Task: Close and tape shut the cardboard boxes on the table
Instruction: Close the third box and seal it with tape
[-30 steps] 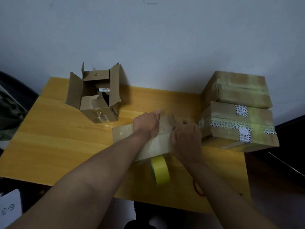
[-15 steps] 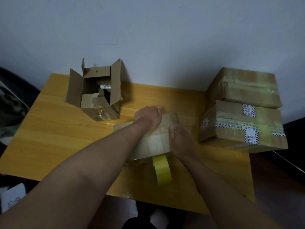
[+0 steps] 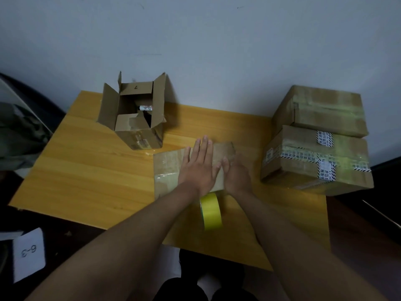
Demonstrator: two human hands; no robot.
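A flat closed cardboard box [image 3: 168, 168] lies in the middle of the wooden table [image 3: 91, 174]. My left hand [image 3: 198, 168] lies flat on its top with straight fingers. My right hand [image 3: 236, 174] rests against the box's right side, fingers straight. A roll of yellow tape [image 3: 211, 210] stands on edge just in front of the box, between my forearms. An open box [image 3: 136, 118] with raised flaps and a small item inside sits at the back left.
Two taped boxes are stacked at the right: the upper one [image 3: 323, 110] on the lower one [image 3: 314, 164], which overhangs the table's right edge. A white card marked 6-3 [image 3: 29, 253] lies on the floor at lower left. A wall stands behind the table.
My left hand has gone from curled on the box top to lying flat with fingers stretched out. My right hand has opened and slid to the box's right side.
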